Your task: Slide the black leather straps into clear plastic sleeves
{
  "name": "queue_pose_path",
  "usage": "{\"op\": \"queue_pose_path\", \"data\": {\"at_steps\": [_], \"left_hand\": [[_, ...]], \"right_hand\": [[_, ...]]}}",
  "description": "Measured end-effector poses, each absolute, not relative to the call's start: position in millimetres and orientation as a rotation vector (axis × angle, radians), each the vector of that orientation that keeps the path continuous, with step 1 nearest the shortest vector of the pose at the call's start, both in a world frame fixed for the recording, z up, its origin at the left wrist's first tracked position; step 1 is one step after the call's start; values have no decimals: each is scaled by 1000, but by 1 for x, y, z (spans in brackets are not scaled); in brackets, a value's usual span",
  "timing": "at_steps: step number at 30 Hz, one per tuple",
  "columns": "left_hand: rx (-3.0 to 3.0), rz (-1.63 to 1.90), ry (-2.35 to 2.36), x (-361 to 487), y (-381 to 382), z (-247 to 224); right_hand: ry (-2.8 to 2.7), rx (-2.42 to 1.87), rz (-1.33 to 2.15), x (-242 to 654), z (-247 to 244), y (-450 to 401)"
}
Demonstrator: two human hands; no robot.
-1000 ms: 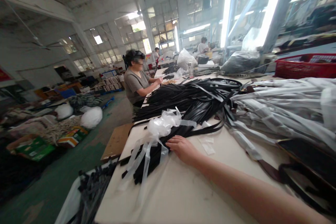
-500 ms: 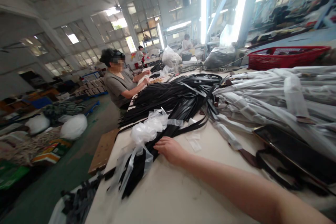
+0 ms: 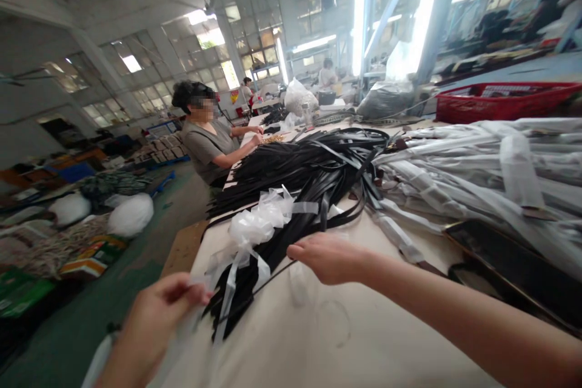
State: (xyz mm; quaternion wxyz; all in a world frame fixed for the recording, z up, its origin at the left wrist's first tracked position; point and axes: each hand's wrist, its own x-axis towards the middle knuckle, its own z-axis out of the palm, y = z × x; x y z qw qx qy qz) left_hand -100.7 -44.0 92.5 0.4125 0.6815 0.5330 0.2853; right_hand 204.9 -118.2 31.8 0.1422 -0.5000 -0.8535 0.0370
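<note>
The bare right forearm point(image 3: 445, 303) reaches in from the lower right corner, nearly straight, and ends in a right hand point(image 3: 327, 257) turned palm down, its fingers point(image 3: 302, 250) lightly curled and pointing left. The left hand point(image 3: 154, 321) rises from the bottom edge, well apart from the right, with its thumb and fingertips point(image 3: 191, 291) drawn close together in a loose pinch. The left wrist point(image 3: 118, 364) is cut off by the lower edge of the view.
</note>
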Motion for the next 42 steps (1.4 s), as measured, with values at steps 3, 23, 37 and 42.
{"op": "queue_pose_path", "data": {"at_steps": [3,23,37,42], "left_hand": [[1508,633,1062,-39,-21,72],[1685,701,850,22,-4,8],[1842,857,828,24,1,-9],[1839,811,795,25,-2,1]], "right_hand": [[-2266,-1601,266,227,49,-146],[-1216,-1178,974,193,-10,-97],[-1076,-1192,887,189,-10,-109],[-1477,-1375,343,208,9,-122]]}}
